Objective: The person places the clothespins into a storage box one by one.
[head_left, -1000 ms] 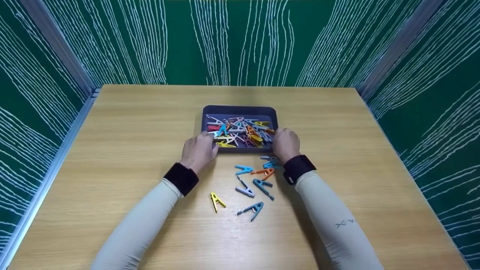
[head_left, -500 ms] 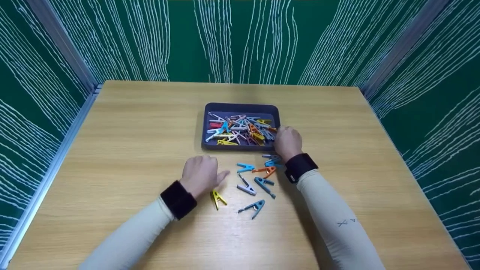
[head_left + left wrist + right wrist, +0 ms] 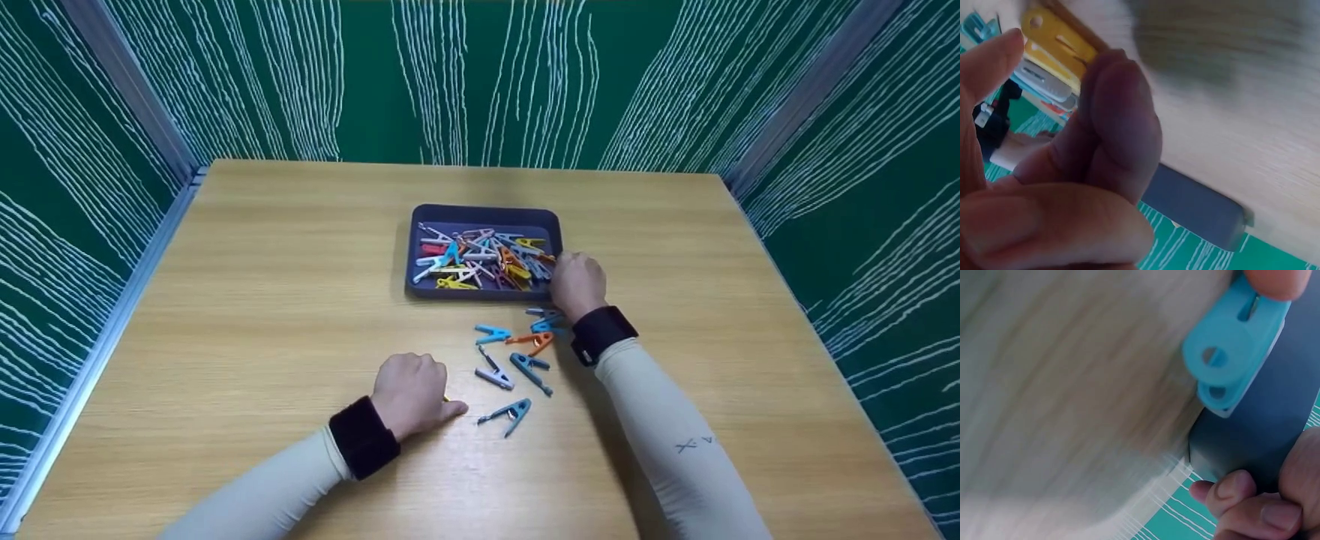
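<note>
My left hand (image 3: 411, 394) is low over the table, left of the loose clothespins. In the left wrist view a yellow clothespin (image 3: 1053, 36) lies between the thumb and the bent fingers, which stand apart; the head view shows only a sliver of it. My right hand (image 3: 577, 285) holds the front right corner of a dark tray (image 3: 480, 295) heaped with mixed-colour clothespins. Its fingers curl against the tray wall (image 3: 1252, 439) in the right wrist view. There a light blue clothespin (image 3: 1235, 337) is partly covered by the thumb.
Loose clothespins lie in front of the tray: a light blue one (image 3: 491, 334), an orange one (image 3: 538, 341), a lavender one (image 3: 495, 376) and teal ones, the nearest a teal clothespin (image 3: 517, 409). Green walls with white streaks stand round the wooden table (image 3: 262, 262).
My left hand has let go of the tray's left front corner and come down toward me over the yellow clothespin. My right hand stays at the tray's right corner.
</note>
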`<state>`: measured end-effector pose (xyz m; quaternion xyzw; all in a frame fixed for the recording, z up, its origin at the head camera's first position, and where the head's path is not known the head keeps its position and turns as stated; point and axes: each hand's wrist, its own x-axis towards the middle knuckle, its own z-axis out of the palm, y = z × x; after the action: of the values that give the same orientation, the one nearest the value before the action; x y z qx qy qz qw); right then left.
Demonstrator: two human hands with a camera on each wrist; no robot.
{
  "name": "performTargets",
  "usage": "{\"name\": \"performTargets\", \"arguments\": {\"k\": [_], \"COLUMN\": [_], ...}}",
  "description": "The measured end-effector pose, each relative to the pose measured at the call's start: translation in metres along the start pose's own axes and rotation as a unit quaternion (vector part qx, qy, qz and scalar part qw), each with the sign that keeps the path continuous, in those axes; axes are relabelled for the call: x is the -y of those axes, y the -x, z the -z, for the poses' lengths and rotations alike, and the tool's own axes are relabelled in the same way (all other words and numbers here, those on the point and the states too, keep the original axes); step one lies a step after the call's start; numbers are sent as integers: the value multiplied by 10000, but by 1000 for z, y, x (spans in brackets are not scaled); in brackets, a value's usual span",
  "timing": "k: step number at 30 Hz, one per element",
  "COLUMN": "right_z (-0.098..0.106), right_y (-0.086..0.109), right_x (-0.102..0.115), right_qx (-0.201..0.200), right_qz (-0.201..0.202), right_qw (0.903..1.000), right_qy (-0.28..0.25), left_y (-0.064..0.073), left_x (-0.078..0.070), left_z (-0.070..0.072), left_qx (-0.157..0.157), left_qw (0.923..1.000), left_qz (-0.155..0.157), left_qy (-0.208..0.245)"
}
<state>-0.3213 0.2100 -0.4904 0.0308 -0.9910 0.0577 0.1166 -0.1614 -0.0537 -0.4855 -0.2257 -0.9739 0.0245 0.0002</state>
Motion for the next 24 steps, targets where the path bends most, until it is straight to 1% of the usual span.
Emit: {"name": "performTargets", "arguments": {"k": [4,10,13,16,20,22,24], "right_z": [-1,-1,0,0,1,0,0], "right_y": [0,0,-1,-1,-2,-2,-2], "right_x": [-1,-1,0,0,1,1,1], "right_qx": [51,-23,6,63,99,122,138], "right_qz": [-56,-79,-138,-151,-169,-183,-180], "right_qw": [10000,9999,9997,9997,9997,9997,9997], "right_qy": [-35,-139,-178,-165,-123,-105,-71], "left_y": [1,0,0,-1,-7,-12,-18], "left_x": [1,4,5,7,9,10,13], "left_z": [-2,-2,-2,-2,-2,-1,2], "left_qx": [-108,-173,-227,-294,-379,-399,-367], "left_qw": [9999,9998,9996,9989,9971,9966,9961], "left_qz": [-56,-56,-152,-278,-350,-315,-195], "left_qy": [-100,81,106,256,553,655,780]}}
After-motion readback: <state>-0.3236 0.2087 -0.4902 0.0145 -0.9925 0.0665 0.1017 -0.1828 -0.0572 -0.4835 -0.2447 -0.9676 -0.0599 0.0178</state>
